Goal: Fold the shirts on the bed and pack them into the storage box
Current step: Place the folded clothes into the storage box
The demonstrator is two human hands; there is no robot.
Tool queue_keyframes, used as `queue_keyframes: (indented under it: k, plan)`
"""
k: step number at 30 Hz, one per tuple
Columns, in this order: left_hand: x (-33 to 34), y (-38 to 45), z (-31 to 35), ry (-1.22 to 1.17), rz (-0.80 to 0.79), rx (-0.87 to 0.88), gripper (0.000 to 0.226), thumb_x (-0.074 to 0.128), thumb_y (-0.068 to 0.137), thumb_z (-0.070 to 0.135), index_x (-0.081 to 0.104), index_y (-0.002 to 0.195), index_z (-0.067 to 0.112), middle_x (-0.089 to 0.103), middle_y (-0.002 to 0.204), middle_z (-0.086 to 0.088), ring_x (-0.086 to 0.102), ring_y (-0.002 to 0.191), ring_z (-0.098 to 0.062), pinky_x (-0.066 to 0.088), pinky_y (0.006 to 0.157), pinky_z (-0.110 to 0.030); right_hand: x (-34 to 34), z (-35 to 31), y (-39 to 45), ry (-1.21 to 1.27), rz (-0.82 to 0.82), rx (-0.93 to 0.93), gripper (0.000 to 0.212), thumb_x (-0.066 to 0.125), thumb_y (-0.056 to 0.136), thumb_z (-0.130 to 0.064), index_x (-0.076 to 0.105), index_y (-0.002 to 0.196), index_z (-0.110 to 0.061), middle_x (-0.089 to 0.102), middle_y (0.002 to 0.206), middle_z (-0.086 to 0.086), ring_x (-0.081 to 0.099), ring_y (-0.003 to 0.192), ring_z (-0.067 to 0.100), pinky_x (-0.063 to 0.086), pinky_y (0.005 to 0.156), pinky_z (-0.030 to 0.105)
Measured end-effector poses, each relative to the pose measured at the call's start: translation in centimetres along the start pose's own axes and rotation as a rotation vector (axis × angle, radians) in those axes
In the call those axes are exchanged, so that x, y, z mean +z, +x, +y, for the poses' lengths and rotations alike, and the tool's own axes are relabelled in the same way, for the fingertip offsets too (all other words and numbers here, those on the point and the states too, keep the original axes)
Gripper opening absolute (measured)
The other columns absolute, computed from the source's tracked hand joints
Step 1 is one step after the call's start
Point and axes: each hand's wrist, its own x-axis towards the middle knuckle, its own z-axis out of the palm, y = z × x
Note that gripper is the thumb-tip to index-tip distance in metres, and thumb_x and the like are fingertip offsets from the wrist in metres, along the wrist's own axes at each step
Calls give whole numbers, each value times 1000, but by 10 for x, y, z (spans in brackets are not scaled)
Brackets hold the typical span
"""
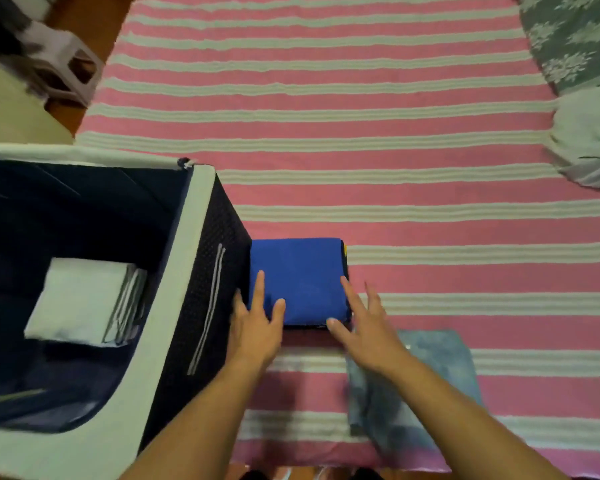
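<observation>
Two hands: both are laid on one folded blue shirt [298, 280] at the near edge of the bed [361, 98].
Left hand [255, 327]: fingers are held straight and spread, resting flat on the shirt's near left portion; nothing is clasped, so no grip is formed.
Right hand [362, 325]: fingers are likewise extended and splayed, set against the shirt's right edge and near right corner; nothing is enclosed.
Reason for hand placement: the bundle is flanked on both sides, which is judged to suit either pressing the fold flat or lifting it as one block without letting it open.
Blue shirt, location: it lies on the striped bed cover, touching or just beside the outer wall of the storage box [201, 271]; which of the two cannot be told.
Blue shirt, orientation: a compact, near-square rectangle is presented; its slightly longer side is judged to run across the bed, parallel to the stripes, with one short edge toward the box wall.
Storage box: it is open at the top, and a folded white shirt [80, 299] is seen lying inside.
Reason for box position: the short transfer from bed to box is judged to be the purpose.
Grey-blue garment [440, 375]: it is folded on the bed under the right forearm, not yet packed.
Stage: packing is judged partly done.
</observation>
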Motion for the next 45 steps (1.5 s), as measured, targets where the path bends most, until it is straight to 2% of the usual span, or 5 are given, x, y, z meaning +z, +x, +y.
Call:
queue_keyframes:
  k: [8, 14, 27, 35, 45]
  plan:
    - [51, 95, -55, -8, 42, 238, 66, 36, 88, 76, -7, 138, 78, -2, 171, 0, -3, 157, -17, 5, 128, -44, 48, 54, 112, -19, 9, -171, 78, 43, 85, -76, -8, 144, -70, -11, 167, -5, 8, 155, 21, 26, 122, 48]
    - [57, 116, -69, -71, -29, 286, 69, 35, 87, 79, 1, 147, 71, 5, 170, 4, 4, 157, -15, 13, 126, -48, 38, 67, 125, 45, -82, -239, 81, 43, 78, -81, -7, 142, -72, -11, 164, -19, 7, 143, -10, 25, 118, 26]
    - [56, 132, -65, -401, -148, 207, 68, 51, 87, 72, 17, 145, 70, 18, 165, 20, 18, 150, 4, 20, 126, -41, 45, 55, 132, 344, -114, -152, 76, 54, 77, -71, 8, 137, -78, 1, 161, -20, 14, 146, -9, 19, 102, -3]
    - [57, 128, -66, -358, -140, 202, 75, 49, 81, 85, 9, 144, 73, 12, 166, 21, 14, 153, 0, 19, 126, -46, 45, 65, 136, 235, -122, -252, 78, 53, 81, -69, 7, 144, -71, -3, 162, -14, 11, 150, -1, 23, 122, 34]
    - [46, 112, -37, -558, -87, 157, 73, 71, 80, 62, 36, 145, 62, 41, 151, 24, 45, 136, 4, 42, 115, -41, 41, 47, 124, 517, -2, -227, 70, 62, 77, -55, 30, 135, -74, 20, 156, -11, 30, 143, -1, 34, 106, 7]
